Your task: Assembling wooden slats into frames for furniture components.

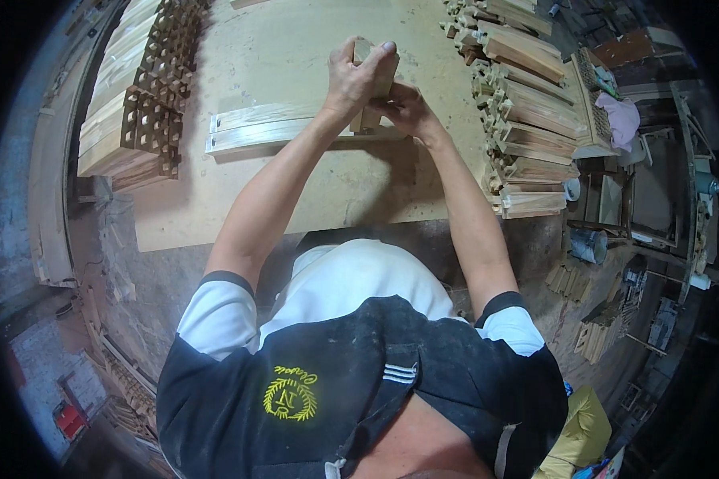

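Note:
Over the far middle of the workbench, both my hands are closed around a wooden piece (366,120). My left hand (353,78) grips its upper part, with the thumb pointing away from me. Lower and to the right, my right hand (407,110) wraps the piece from its side, some of its fingers hidden. Much of the wood is covered by the hands, so its full shape cannot be made out. Beneath them, a pair of pale, shiny bars (256,132) lies crosswise on the bench, reaching left from under my left forearm.
The pale workbench top (240,203) spreads under my arms. At its left stands a stack of wooden pieces (128,120) with notched ends. A long row of similar wooden pieces (535,112) lines the right edge. A bucket (589,246) stands on the floor at right.

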Tool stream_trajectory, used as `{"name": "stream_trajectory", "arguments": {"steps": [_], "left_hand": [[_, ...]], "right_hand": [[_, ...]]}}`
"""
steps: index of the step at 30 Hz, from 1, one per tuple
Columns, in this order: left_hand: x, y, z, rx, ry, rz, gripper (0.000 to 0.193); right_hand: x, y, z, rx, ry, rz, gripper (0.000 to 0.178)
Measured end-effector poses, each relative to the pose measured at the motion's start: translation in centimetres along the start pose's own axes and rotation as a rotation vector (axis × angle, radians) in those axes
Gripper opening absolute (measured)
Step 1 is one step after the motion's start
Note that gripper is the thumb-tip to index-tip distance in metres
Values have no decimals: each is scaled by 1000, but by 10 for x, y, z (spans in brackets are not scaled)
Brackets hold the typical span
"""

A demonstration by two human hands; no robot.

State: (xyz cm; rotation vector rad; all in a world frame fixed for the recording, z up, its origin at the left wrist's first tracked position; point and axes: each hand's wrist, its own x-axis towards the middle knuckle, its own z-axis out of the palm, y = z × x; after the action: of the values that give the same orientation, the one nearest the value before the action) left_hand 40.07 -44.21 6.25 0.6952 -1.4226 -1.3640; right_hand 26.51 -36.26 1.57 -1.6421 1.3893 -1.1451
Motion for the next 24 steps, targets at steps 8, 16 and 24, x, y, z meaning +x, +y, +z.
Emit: {"name": "stream_trajectory", "arguments": {"steps": [8, 16, 24], "left_hand": [[-13, 0, 2, 53, 98, 103, 31], [-37, -3, 7, 294, 27, 202, 24], [-33, -13, -3, 361, 27, 244, 29]], "right_hand": [[-4, 8, 3, 16, -21, -123, 27], [-18, 22, 6, -28, -49, -150, 31], [-23, 31, 10, 128, -59, 11, 23]]}}
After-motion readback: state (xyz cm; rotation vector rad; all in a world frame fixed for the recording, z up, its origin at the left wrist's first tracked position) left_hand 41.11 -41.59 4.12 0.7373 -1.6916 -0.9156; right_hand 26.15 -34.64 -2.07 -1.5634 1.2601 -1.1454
